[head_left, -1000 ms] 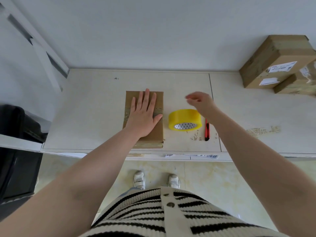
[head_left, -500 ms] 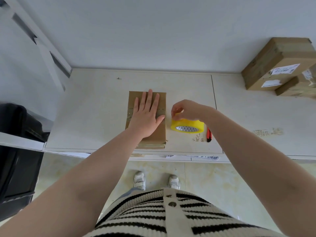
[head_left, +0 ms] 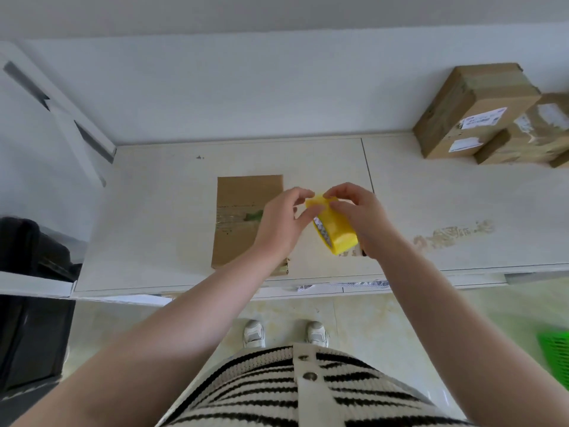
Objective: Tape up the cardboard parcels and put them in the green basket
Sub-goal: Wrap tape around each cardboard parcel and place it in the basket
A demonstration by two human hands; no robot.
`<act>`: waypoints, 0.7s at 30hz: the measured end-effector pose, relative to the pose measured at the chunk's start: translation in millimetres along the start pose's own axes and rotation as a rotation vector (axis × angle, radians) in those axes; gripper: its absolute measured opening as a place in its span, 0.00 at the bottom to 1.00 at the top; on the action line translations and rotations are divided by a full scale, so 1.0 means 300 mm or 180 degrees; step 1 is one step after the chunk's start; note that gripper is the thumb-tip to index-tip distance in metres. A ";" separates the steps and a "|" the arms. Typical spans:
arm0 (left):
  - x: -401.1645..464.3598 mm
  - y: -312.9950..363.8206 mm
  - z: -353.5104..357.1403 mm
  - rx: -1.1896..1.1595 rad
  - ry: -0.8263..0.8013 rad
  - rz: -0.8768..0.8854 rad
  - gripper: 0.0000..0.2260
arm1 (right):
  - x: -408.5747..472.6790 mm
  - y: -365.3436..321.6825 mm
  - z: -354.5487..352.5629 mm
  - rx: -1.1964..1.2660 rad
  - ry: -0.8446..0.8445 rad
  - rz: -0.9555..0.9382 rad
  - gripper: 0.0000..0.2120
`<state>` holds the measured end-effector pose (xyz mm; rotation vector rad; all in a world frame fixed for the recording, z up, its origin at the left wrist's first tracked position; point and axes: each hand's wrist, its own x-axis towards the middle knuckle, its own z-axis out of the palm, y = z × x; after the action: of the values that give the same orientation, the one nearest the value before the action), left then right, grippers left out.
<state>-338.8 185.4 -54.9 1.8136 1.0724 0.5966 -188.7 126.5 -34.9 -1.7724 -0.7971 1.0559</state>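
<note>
A flat cardboard parcel (head_left: 237, 217) lies on the white table (head_left: 154, 217), with a band of clear tape across its middle. Above the table, just right of the parcel, both hands hold a yellow tape roll (head_left: 335, 229) tilted on edge. My right hand (head_left: 360, 214) grips the roll from the right. My left hand (head_left: 281, 220) pinches its upper edge with curled fingers. A corner of the green basket (head_left: 555, 352) shows on the floor at the lower right edge.
Stacked cardboard boxes (head_left: 480, 118) with white labels stand at the table's back right. A black object (head_left: 30, 272) sits left of the table. Old tape residue (head_left: 452, 234) marks the table at right. My feet stand on tiled floor below the table's front edge.
My right hand picked the yellow roll up off the table. My left hand left the top of the parcel and came over to the roll. The camera view shifted slightly.
</note>
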 end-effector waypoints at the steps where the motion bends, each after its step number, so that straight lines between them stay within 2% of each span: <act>1: 0.001 0.024 0.015 -0.0245 0.0132 -0.0150 0.08 | -0.006 -0.008 0.009 0.0013 0.0056 -0.0046 0.11; 3: 0.012 0.055 0.023 -0.0472 0.0403 -0.0313 0.03 | -0.020 -0.019 0.024 0.0117 0.0133 -0.0126 0.12; 7: 0.033 0.084 0.004 -0.0488 0.0572 -0.0437 0.07 | -0.036 -0.007 0.045 0.0257 0.0178 -0.0332 0.11; 14: 0.026 0.094 -0.007 -0.0060 0.0644 -0.0050 0.09 | -0.049 0.017 0.050 0.0399 0.0292 -0.0404 0.10; 16: 0.031 0.094 -0.017 0.0062 0.0599 0.0009 0.07 | -0.046 0.008 0.054 0.0449 0.0390 -0.0296 0.09; 21: 0.031 0.112 -0.030 0.0078 0.0366 0.0308 0.09 | -0.044 -0.020 0.067 0.1231 0.0322 0.0163 0.07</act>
<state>-326.9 190.8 -21.3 1.8795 1.0767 0.7563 -212.9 125.1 -30.0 -1.5070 -0.4505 1.0634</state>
